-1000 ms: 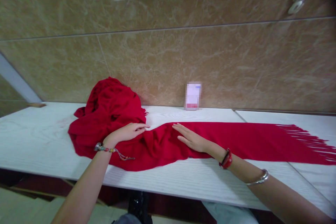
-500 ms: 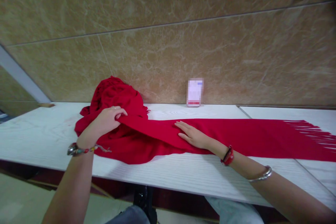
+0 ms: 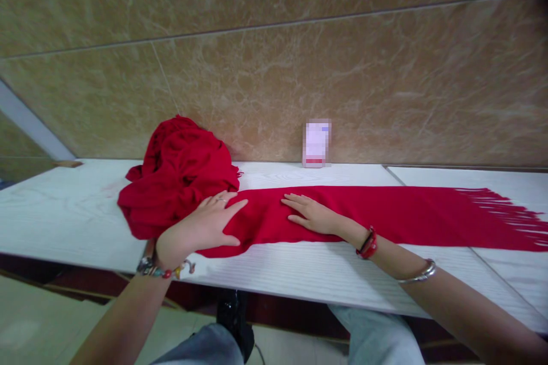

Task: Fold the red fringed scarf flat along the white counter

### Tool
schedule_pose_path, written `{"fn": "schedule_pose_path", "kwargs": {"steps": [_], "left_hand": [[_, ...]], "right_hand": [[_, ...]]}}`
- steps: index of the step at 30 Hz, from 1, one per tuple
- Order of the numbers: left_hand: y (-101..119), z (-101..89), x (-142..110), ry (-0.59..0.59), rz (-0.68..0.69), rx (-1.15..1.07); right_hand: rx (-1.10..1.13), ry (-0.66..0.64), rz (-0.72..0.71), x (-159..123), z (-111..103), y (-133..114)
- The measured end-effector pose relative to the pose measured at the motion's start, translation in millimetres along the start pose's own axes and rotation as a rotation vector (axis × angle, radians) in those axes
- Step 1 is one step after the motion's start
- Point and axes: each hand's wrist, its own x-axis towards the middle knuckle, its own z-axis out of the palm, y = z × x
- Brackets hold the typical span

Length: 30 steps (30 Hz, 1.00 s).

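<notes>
A long red scarf [image 3: 385, 214] lies stretched across the white table [image 3: 299, 279], its fringed end [image 3: 505, 217] at the right and a bunched heap [image 3: 180, 171] at the left by the wall. My left hand [image 3: 205, 225] lies flat and open on the scarf beside the heap. Farther right, my right hand [image 3: 310, 214] presses palm down on the flattened strip, fingers stretched out. Both wrists wear bracelets.
A small blurred card [image 3: 317, 142] leans against the brown marble wall [image 3: 299, 68] behind the scarf. The table's front edge runs just in front of my knees [image 3: 372, 336]. A seam [image 3: 428, 205] splits the tabletop at the right.
My left hand had pinched and lifted a fold of the scarf near the heap; it has let go and now lies flat on the cloth. The right hand stayed put.
</notes>
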Motion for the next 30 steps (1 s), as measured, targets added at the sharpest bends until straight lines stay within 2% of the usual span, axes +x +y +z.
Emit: {"fn": "schedule_pose_path", "kwargs": {"steps": [3, 5, 15, 18, 22, 25, 30], "left_hand": [[26, 11.5, 10, -0.114, 0.242, -0.093], [35, 21.1, 17, -0.141, 0.276, -0.099], [18, 50.5, 30, 0.103, 0.318, 0.049], [26, 50.2, 27, 0.179, 0.315, 0.12], [40, 42.2, 23, 0.277, 0.376, 0.209], [46, 37.0, 23, 0.247, 0.417, 0.22], [49, 31.6, 30, 0.225, 0.396, 0.19]], "right_hand": [[0.013, -0.008, 0.004, -1, -2, -2], [0.017, -0.014, 0.0, -2, -4, -3], [0.0, -0.054, -0.008, -4, -7, -5], [0.001, -0.053, -0.011, -4, -6, -5], [-0.006, -0.033, -0.015, -3, -6, -5], [-0.023, -0.026, -0.02, -2, -8, -6], [-0.061, 0.003, -0.024, -1, -8, -10]]}}
